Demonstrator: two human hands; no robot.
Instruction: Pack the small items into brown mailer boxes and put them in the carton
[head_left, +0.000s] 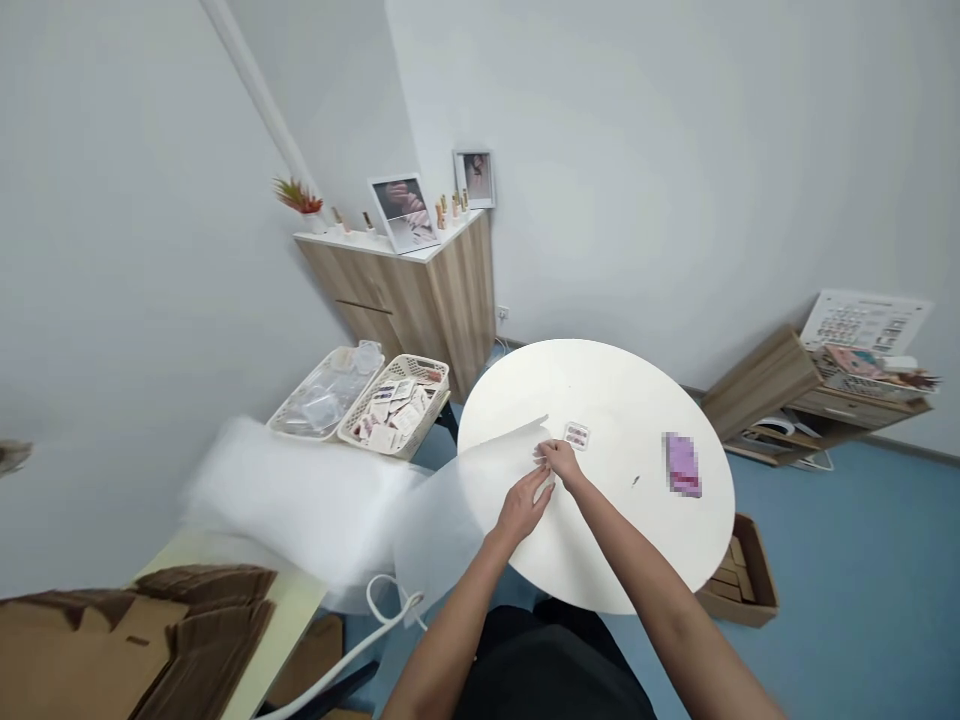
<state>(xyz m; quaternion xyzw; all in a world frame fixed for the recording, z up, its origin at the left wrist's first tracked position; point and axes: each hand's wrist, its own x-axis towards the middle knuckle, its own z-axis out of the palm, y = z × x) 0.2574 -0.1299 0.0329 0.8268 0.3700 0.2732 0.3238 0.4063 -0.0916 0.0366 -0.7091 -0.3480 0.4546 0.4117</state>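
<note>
A translucent white packing sheet (450, 510) stretches from a bulky white roll (300, 500) at the left onto the round white table (600, 375). At its free end, my right hand (561, 460) pinches the edge between thumb and fingers. Just below and left of it, my left hand (525, 507) has its fingertips closed on the same edge, almost touching the right hand. Beyond my hands lies a small clear case (577, 435) with rows of dark reddish pieces in it. A small dark scrap (635, 481) rests to the right.
A blurred purple item (682, 465) lies at the table's right. Two baskets (345, 430) of plastic pieces and small packets stand left, behind the roll. Folded cardboard (135, 640) fills the lower left, beside a white hose (352, 655). A cardboard box (761, 580) sits on the floor, right.
</note>
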